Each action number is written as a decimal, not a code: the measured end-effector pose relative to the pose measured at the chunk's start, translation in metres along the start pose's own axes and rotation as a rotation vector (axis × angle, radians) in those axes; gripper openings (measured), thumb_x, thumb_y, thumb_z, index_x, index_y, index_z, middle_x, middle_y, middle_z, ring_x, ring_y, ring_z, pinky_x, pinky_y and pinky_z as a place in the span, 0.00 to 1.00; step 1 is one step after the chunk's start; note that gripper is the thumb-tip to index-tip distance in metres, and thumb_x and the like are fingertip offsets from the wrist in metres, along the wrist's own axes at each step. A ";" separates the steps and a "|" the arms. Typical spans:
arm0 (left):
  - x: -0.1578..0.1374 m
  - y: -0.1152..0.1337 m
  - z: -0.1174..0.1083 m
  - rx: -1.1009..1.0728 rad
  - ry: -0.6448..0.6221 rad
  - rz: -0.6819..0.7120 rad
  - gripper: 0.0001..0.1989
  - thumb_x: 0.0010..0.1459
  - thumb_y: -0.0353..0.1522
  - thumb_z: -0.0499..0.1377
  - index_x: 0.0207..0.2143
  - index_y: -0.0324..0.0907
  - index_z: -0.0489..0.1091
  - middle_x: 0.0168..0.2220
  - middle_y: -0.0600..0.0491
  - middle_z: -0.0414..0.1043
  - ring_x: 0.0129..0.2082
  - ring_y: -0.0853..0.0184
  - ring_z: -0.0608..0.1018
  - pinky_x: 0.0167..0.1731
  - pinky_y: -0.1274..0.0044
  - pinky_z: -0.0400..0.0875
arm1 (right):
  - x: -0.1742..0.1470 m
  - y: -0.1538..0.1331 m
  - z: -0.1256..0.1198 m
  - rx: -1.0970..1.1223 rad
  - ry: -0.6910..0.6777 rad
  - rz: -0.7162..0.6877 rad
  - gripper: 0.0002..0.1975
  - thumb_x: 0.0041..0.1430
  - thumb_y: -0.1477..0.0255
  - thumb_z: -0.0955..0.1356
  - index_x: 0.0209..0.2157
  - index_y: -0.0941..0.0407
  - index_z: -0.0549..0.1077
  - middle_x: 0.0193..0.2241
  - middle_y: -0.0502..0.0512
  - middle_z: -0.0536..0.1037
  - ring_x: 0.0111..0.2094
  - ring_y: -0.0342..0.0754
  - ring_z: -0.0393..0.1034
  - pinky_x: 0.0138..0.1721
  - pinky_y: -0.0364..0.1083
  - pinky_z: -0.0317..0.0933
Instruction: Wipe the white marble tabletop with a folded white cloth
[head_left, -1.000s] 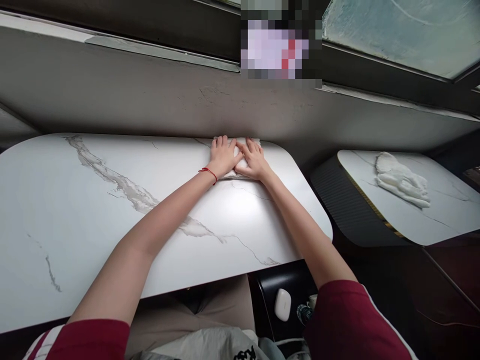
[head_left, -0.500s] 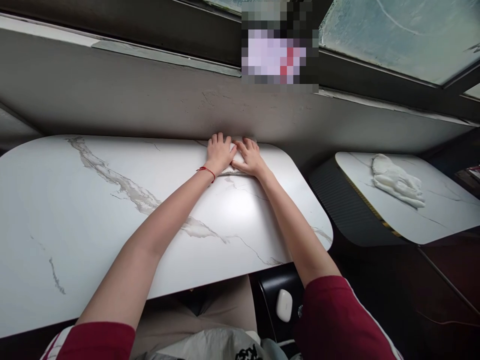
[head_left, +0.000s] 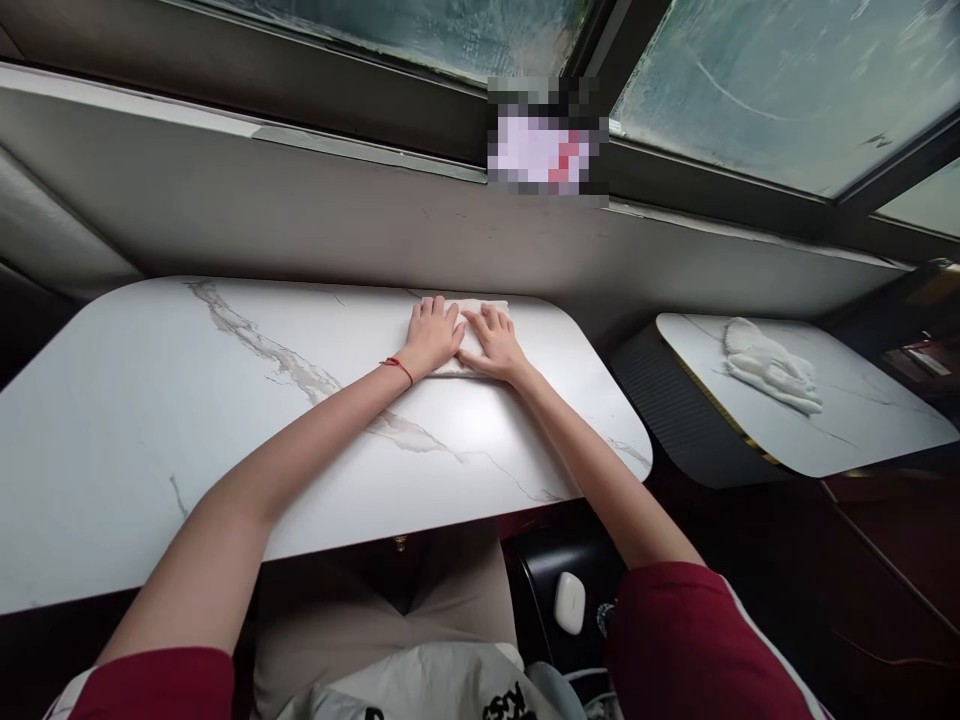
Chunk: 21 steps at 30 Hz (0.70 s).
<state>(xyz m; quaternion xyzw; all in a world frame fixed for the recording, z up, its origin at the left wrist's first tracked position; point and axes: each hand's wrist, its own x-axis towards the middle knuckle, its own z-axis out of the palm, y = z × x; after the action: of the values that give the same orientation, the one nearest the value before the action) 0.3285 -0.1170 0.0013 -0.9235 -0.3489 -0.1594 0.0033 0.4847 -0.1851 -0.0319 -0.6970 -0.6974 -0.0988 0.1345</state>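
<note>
A folded white cloth (head_left: 471, 309) lies flat near the far edge of the white marble-patterned table (head_left: 495, 425). My left hand (head_left: 433, 334) rests palm down on the cloth's left part, with its fingers stretched out and pointing away from me. Beside it, my right hand (head_left: 493, 343) presses on the cloth's right part, its fingers spread and the thumb reaching toward the left hand. A red string bracelet (head_left: 397, 369) circles my left wrist. The palms hide much of the cloth.
To the right, a second marble-patterned table (head_left: 787, 440) bears a crumpled white cloth (head_left: 772, 365). A grey wall (head_left: 315, 230) runs behind both tables, beneath windows (head_left: 735, 90). A small white case (head_left: 570, 603) lies on a black seat (head_left: 540, 560) below the near edge.
Both hands have come slightly back from the far table edge together with the cloth. More of the cloth shows beyond my fingers. The camera view has also shifted.
</note>
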 end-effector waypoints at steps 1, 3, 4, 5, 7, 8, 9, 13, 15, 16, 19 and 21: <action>-0.010 0.000 -0.003 0.007 -0.002 0.004 0.24 0.71 0.37 0.44 0.61 0.34 0.65 0.59 0.35 0.66 0.57 0.48 0.68 0.55 0.62 0.60 | -0.008 -0.007 -0.002 -0.002 -0.001 -0.007 0.40 0.61 0.49 0.63 0.66 0.60 0.60 0.64 0.74 0.60 0.65 0.66 0.51 0.62 0.61 0.49; -0.031 0.002 -0.009 0.026 -0.014 0.011 0.24 0.70 0.36 0.43 0.61 0.33 0.64 0.58 0.34 0.66 0.57 0.48 0.68 0.54 0.62 0.61 | -0.025 -0.024 -0.008 -0.004 -0.005 -0.021 0.40 0.60 0.50 0.64 0.66 0.61 0.59 0.64 0.74 0.59 0.65 0.66 0.51 0.62 0.60 0.49; -0.042 0.004 -0.013 0.037 -0.022 0.016 0.24 0.70 0.36 0.43 0.61 0.32 0.64 0.58 0.34 0.66 0.56 0.48 0.68 0.54 0.62 0.61 | -0.034 -0.032 -0.011 -0.002 -0.006 -0.030 0.40 0.60 0.50 0.64 0.66 0.61 0.59 0.64 0.74 0.59 0.64 0.66 0.51 0.62 0.60 0.49; -0.054 0.007 -0.016 0.048 -0.030 0.023 0.24 0.70 0.35 0.43 0.61 0.31 0.64 0.57 0.34 0.67 0.56 0.48 0.69 0.54 0.62 0.62 | -0.044 -0.041 -0.015 0.002 -0.006 -0.040 0.40 0.60 0.51 0.64 0.66 0.62 0.60 0.64 0.74 0.59 0.64 0.66 0.51 0.62 0.60 0.49; -0.077 0.012 -0.024 0.065 -0.038 0.042 0.25 0.70 0.35 0.43 0.61 0.30 0.64 0.55 0.33 0.68 0.54 0.47 0.69 0.53 0.61 0.62 | -0.065 -0.058 -0.023 0.016 0.003 -0.054 0.41 0.59 0.51 0.64 0.66 0.62 0.60 0.64 0.74 0.58 0.64 0.67 0.52 0.62 0.61 0.49; -0.088 0.015 -0.027 0.071 -0.040 0.056 0.25 0.70 0.35 0.44 0.61 0.29 0.63 0.55 0.33 0.68 0.54 0.47 0.70 0.53 0.61 0.62 | -0.076 -0.066 -0.027 0.023 0.010 -0.058 0.41 0.58 0.50 0.64 0.66 0.62 0.60 0.64 0.74 0.57 0.64 0.67 0.51 0.62 0.61 0.49; -0.098 0.017 -0.030 0.076 -0.042 0.074 0.26 0.70 0.36 0.43 0.62 0.29 0.63 0.56 0.32 0.68 0.55 0.47 0.70 0.53 0.60 0.62 | -0.087 -0.074 -0.030 0.030 0.019 -0.057 0.41 0.58 0.50 0.64 0.66 0.61 0.60 0.65 0.73 0.57 0.64 0.68 0.51 0.62 0.62 0.50; -0.130 0.021 -0.036 0.085 -0.047 0.168 0.27 0.70 0.37 0.44 0.63 0.28 0.62 0.59 0.32 0.66 0.57 0.47 0.68 0.56 0.59 0.60 | -0.125 -0.102 -0.041 0.032 0.040 -0.023 0.41 0.60 0.50 0.63 0.67 0.62 0.58 0.66 0.74 0.54 0.66 0.69 0.48 0.62 0.64 0.49; -0.142 0.020 -0.039 0.077 -0.049 0.210 0.27 0.69 0.38 0.45 0.63 0.29 0.62 0.59 0.33 0.66 0.57 0.48 0.68 0.57 0.60 0.60 | -0.137 -0.114 -0.045 0.028 0.045 -0.008 0.41 0.60 0.51 0.63 0.66 0.63 0.57 0.66 0.76 0.54 0.67 0.70 0.47 0.63 0.65 0.48; -0.146 0.018 -0.041 0.076 -0.050 0.225 0.28 0.69 0.38 0.46 0.63 0.30 0.63 0.58 0.33 0.67 0.56 0.48 0.69 0.57 0.60 0.61 | -0.142 -0.120 -0.046 0.026 0.046 -0.001 0.41 0.59 0.51 0.63 0.66 0.64 0.57 0.66 0.76 0.53 0.67 0.70 0.46 0.63 0.66 0.48; -0.158 0.013 -0.046 0.090 -0.047 0.265 0.28 0.69 0.39 0.46 0.63 0.30 0.63 0.57 0.34 0.69 0.55 0.49 0.70 0.56 0.61 0.62 | -0.150 -0.137 -0.049 0.024 0.045 0.020 0.41 0.59 0.54 0.64 0.66 0.64 0.56 0.67 0.77 0.52 0.68 0.70 0.45 0.64 0.66 0.47; -0.163 0.011 -0.050 0.104 -0.051 0.287 0.28 0.69 0.39 0.45 0.63 0.28 0.63 0.55 0.34 0.70 0.54 0.49 0.71 0.56 0.62 0.62 | -0.151 -0.146 -0.051 0.029 0.042 0.031 0.40 0.59 0.55 0.64 0.67 0.63 0.56 0.66 0.76 0.52 0.68 0.69 0.44 0.64 0.66 0.47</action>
<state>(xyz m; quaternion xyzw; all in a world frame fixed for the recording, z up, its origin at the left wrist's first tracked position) 0.2057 -0.2361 0.0010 -0.9662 -0.2210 -0.1156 0.0653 0.3406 -0.3458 -0.0258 -0.7034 -0.6850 -0.1011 0.1605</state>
